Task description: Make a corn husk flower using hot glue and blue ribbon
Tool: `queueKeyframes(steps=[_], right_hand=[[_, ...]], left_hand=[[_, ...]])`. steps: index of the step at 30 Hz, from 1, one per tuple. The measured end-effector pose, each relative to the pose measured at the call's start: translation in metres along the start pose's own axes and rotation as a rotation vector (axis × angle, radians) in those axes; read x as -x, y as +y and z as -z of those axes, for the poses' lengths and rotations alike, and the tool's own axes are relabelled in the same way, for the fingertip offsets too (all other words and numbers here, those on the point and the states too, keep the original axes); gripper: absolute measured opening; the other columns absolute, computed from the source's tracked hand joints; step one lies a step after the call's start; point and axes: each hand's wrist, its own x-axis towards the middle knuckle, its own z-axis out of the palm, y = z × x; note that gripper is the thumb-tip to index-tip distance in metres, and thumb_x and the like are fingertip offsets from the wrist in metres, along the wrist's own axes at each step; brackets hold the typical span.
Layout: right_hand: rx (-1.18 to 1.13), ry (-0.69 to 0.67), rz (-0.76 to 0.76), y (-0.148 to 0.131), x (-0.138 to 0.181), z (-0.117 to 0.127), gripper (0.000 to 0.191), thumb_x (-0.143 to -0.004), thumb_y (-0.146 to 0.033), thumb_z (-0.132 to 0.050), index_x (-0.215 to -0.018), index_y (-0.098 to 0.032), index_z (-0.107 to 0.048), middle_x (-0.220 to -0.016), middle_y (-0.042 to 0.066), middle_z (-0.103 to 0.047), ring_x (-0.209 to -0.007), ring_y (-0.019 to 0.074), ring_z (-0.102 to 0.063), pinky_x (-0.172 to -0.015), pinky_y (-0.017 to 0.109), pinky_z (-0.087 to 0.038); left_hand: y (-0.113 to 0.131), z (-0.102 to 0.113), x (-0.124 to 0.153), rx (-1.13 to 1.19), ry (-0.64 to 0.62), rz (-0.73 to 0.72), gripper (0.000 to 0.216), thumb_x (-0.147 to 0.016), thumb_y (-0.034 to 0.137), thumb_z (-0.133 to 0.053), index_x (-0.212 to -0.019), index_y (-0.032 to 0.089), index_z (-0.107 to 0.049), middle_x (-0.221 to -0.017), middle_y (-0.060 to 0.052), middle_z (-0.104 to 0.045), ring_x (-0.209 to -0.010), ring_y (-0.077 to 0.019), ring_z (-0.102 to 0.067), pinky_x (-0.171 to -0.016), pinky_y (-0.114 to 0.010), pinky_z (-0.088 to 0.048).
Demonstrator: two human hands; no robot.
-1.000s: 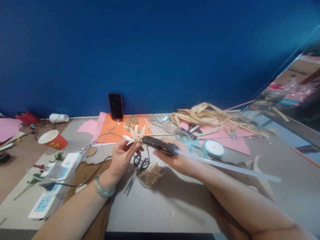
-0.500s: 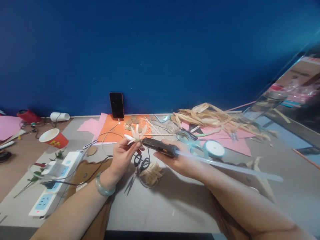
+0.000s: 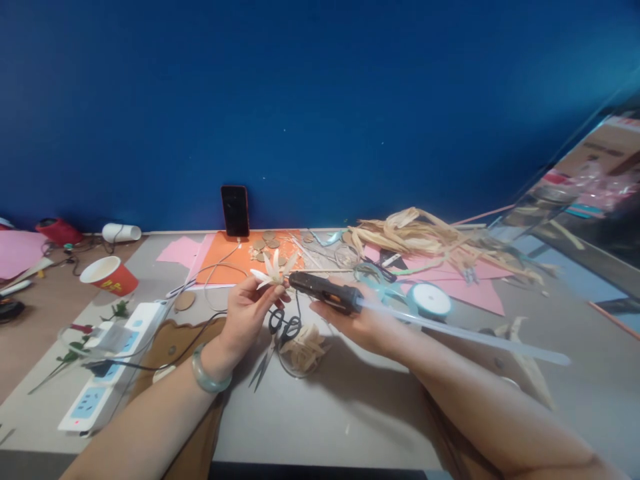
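My left hand (image 3: 247, 312) pinches a small pale flower (image 3: 271, 271) made of pointed husk petals, held above the table. My right hand (image 3: 361, 320) grips a black hot glue gun (image 3: 325, 292) with a long translucent glue stick (image 3: 465, 333) sticking out behind it. The gun's nozzle points left and sits right beside the flower's base. A green bangle (image 3: 207, 380) is on my left wrist.
Black scissors (image 3: 274, 337) and a bowl of husk pieces (image 3: 305, 350) lie under my hands. A phone (image 3: 235, 211) leans on the blue wall behind orange paper (image 3: 225, 257). Dried husks (image 3: 430, 237), a ribbon spool (image 3: 429, 298), a red paper cup (image 3: 109, 277) and a power strip (image 3: 107, 367) surround them.
Both hands stay almost still with the nozzle at the flower. The view has shifted slightly.
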Motion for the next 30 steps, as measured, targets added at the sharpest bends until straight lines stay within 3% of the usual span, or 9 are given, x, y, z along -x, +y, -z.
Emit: queueKeyframes(steps=[7, 18, 30], right_hand=[[0.030, -0.006, -0.008, -0.0036, 0.0011, 0.0013, 0.018, -0.086, -0.034, -0.056, -0.083, -0.017, -0.062, -0.065, -0.001, -0.055, -0.057, 0.0114, -0.048, -0.053, 0.023, -0.037], [0.030, -0.008, 0.027, -0.0065, 0.0009, 0.0001, 0.017, -0.086, -0.031, -0.056, -0.076, -0.017, -0.058, -0.064, -0.002, -0.053, -0.055, 0.0102, -0.043, -0.052, 0.023, -0.034], [0.054, -0.003, 0.051, -0.0075, 0.0013, 0.0013, 0.012, -0.086, -0.030, -0.057, -0.084, -0.019, -0.061, -0.063, -0.002, -0.053, -0.054, 0.0111, -0.045, -0.053, 0.024, -0.037]], left_hand=[[-0.0041, 0.0021, 0.0007, 0.010, 0.000, 0.008, 0.020, -0.075, 0.033, -0.072, -0.073, 0.014, -0.065, -0.061, -0.003, -0.068, -0.053, -0.0133, -0.064, -0.051, -0.024, -0.052], [-0.0072, 0.0049, 0.0003, -0.018, -0.015, 0.017, 0.021, -0.077, 0.034, -0.070, -0.075, 0.014, -0.065, -0.063, -0.003, -0.069, -0.056, -0.0141, -0.066, -0.053, -0.024, -0.052], [-0.0037, 0.0023, 0.0009, -0.014, 0.018, 0.021, 0.023, -0.074, 0.036, -0.071, -0.073, 0.014, -0.067, -0.062, -0.004, -0.069, -0.057, -0.0162, -0.066, -0.053, -0.026, -0.053]])
